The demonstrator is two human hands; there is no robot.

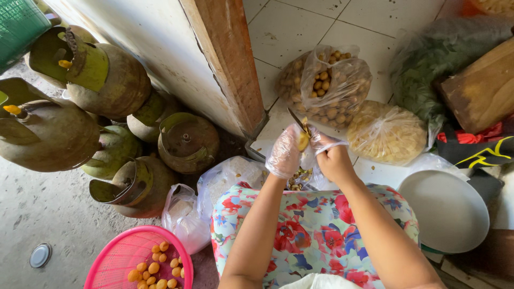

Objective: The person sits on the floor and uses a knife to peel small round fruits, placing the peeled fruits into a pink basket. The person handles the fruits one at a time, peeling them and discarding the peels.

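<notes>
Between the gloved left hand's (284,152) clamped fingers (297,134), a small yellow fruit (303,141) (right hand (333,156) gripping a knife (296,121) against it)

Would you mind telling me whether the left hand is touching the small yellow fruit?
Touching. The head view shows the gloved left hand with its fingertips closed around the small yellow fruit, while the right hand holds a knife against it.

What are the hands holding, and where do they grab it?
The left hand pinches a small yellow fruit by its side. The right hand holds a knife by its handle.
</notes>
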